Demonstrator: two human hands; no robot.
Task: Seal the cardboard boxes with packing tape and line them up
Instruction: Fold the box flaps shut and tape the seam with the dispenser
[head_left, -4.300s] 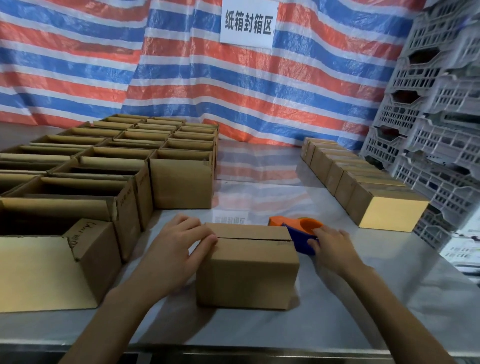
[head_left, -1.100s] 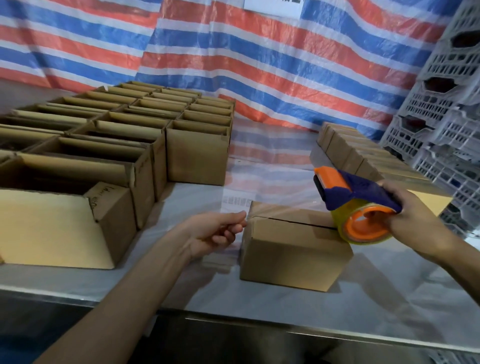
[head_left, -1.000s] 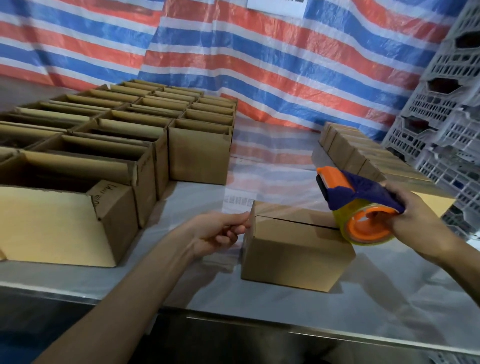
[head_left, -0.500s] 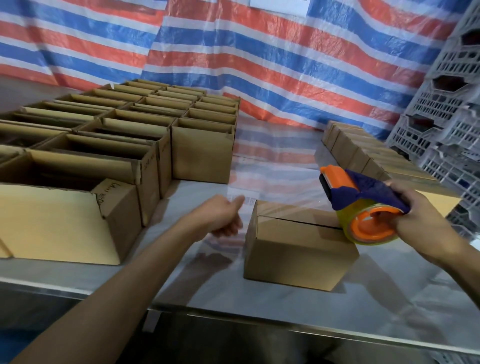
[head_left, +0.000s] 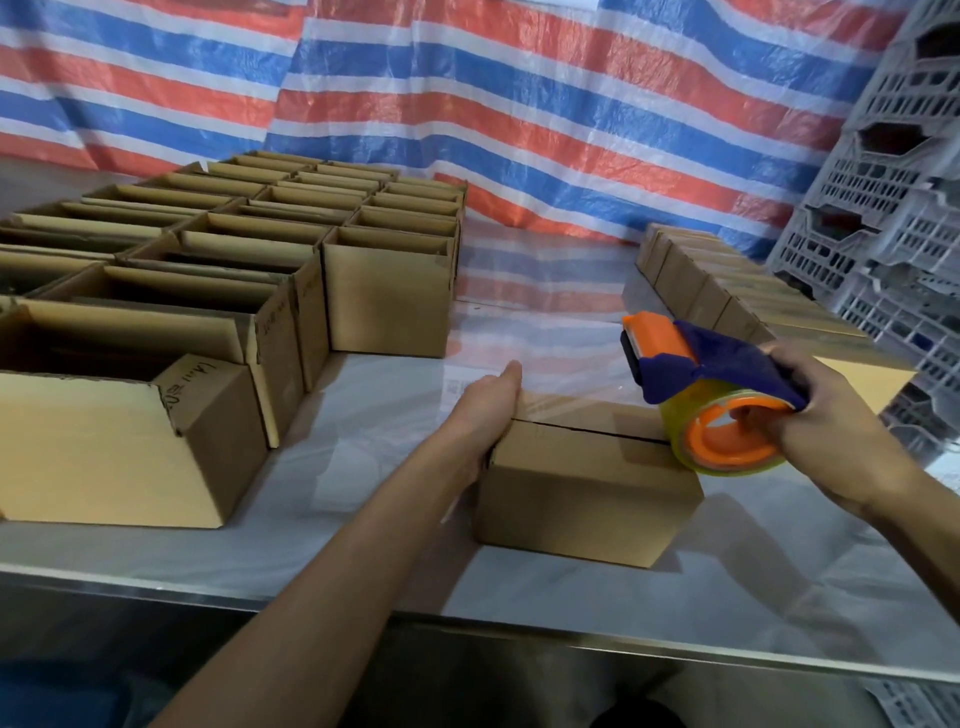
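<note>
A small closed cardboard box (head_left: 582, 493) sits on the metal table (head_left: 363, 561) in front of me, its top seam showing as a dark slit. My left hand (head_left: 491, 410) lies flat against the box's left end, fingers straight, pressing a strip of clear tape there. My right hand (head_left: 821, 415) grips a blue and orange tape dispenser (head_left: 711, 395) with a clear roll, held just above the box's right end. Clear tape stretches over the top from the dispenser to the left edge.
Several open cardboard boxes (head_left: 249, 291) fill the left side of the table in rows. A line of closed boxes (head_left: 727, 291) runs along the right. Grey plastic crates (head_left: 893, 218) are stacked at the far right. A striped tarp (head_left: 467, 104) hangs behind.
My left hand, which pinched the tape end beside the box, has moved right and flattened against the box's left end. The dispenser stays near the right end.
</note>
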